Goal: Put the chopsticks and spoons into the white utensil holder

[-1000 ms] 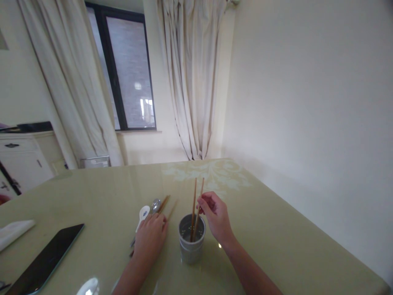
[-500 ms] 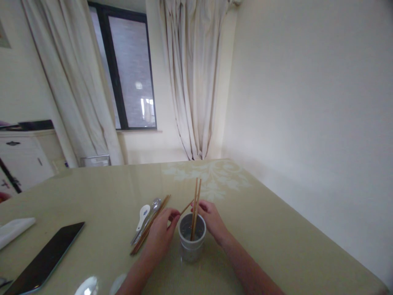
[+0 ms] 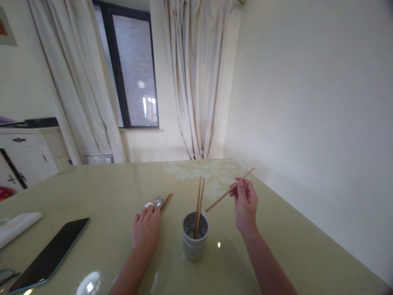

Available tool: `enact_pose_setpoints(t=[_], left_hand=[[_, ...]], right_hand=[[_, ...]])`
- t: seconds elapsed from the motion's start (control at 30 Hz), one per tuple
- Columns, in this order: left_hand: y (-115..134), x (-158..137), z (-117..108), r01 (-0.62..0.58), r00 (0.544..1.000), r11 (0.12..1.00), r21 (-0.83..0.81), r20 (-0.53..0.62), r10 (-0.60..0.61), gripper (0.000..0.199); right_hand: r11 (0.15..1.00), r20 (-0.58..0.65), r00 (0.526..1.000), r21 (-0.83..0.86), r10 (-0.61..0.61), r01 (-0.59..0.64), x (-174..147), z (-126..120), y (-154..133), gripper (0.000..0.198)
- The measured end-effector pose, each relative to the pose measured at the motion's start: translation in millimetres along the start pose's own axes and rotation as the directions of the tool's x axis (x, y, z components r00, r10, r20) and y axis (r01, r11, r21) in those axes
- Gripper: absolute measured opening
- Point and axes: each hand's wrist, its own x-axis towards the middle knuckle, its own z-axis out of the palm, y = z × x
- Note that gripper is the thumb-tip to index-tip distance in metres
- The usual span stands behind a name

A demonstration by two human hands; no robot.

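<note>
My right hand (image 3: pixel 245 205) is raised over the table to the right of the cup, closed around a wooden chopstick (image 3: pixel 219 201) that slants down to the left. Two more chopsticks (image 3: pixel 199 205) stand in the grey cup (image 3: pixel 195 246). Left of the cup, my left hand (image 3: pixel 145 229) lies over a small group of utensils with its fingers curled down. A metal spoon (image 3: pixel 159 201), the tips of other chopsticks (image 3: pixel 167 201) and part of a white spoon (image 3: pixel 148 205) show past its fingers. What the fingertips grip is hidden.
A black tablet-like slab (image 3: pixel 50 254) lies on the left of the table (image 3: pixel 291 254), near a white flat object (image 3: pixel 18 227). A shiny rounded item (image 3: pixel 89 283) sits at the front edge. The wall (image 3: pixel 307 102) borders the table on the right.
My right hand has moved right, away from the cup, carrying a chopstick. My left hand has moved left from beside the cup onto the utensils, covering most of the white spoon.
</note>
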Motion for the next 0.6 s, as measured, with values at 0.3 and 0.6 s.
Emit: enact_pose_setpoints(t=[0.3,0.6], left_hand=[[1.4,1.3,-5.8,0.035,0.994,0.999,0.017,0.108,-0.037,0.034],[1.1,1.0,-4.2,0.039,0.998,0.999,-0.029,0.048,-0.037,0.032]], right_hand=[[0.993,0.109,0.993,0.098,0.051,-0.062,-20.8,11.5,-9.8,0.036],[0.982,0.248,0.959,0.096,0.136,-0.164,-31.0,19.9,-7.2,0.036]])
